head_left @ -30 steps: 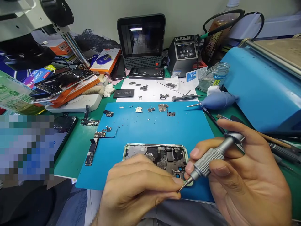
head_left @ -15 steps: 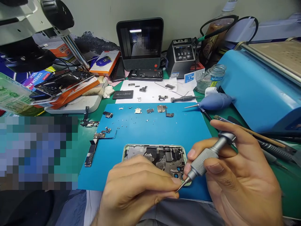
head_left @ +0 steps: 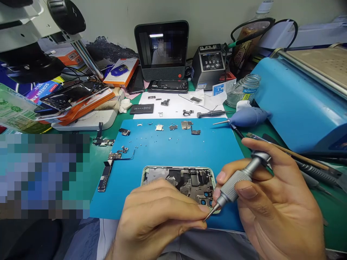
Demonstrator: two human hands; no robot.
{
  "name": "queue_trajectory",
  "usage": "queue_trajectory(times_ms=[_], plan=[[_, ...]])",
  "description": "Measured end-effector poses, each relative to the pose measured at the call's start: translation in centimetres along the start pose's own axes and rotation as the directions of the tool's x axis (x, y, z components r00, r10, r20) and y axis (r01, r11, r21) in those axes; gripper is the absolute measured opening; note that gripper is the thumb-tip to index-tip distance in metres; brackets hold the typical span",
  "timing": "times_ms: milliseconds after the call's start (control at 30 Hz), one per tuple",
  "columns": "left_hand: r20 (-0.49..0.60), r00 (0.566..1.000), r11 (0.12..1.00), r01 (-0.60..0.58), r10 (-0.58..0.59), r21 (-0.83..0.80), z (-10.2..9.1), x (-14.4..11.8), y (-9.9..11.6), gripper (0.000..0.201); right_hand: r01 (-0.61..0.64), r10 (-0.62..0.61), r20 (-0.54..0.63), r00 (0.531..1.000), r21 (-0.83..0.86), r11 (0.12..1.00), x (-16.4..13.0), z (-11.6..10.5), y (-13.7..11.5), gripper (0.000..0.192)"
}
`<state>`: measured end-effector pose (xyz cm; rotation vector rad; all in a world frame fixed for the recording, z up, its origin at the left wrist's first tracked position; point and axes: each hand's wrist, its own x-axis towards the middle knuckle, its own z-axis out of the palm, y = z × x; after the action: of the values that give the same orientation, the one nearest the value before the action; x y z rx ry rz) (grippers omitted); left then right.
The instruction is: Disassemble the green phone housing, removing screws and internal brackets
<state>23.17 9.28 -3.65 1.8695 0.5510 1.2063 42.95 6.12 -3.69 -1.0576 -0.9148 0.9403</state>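
A slim grey metal precision screwdriver (head_left: 238, 182) is gripped between thumb and curled fingers of the right hand (head_left: 273, 202); its tip is met by the pinched thumb and forefinger of the left hand (head_left: 159, 216), though whether anything is held there cannot be told; an opened, pale-green-framed phone chassis (head_left: 179, 178) is seen on the blue work mat (head_left: 176, 148) just beyond both hands, partly covered by the left knuckles.
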Motion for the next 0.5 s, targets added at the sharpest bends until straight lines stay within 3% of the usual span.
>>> queue_trajectory(times_ms=[500], plan=[[0.011,1.000,1.000,0.005,-0.005,0.025,-0.11,0.28,0.22,0.015,-0.004,0.004,-0.002,1.000,0.018,1.000,-0.18,-0.07,-0.06,0.049]])
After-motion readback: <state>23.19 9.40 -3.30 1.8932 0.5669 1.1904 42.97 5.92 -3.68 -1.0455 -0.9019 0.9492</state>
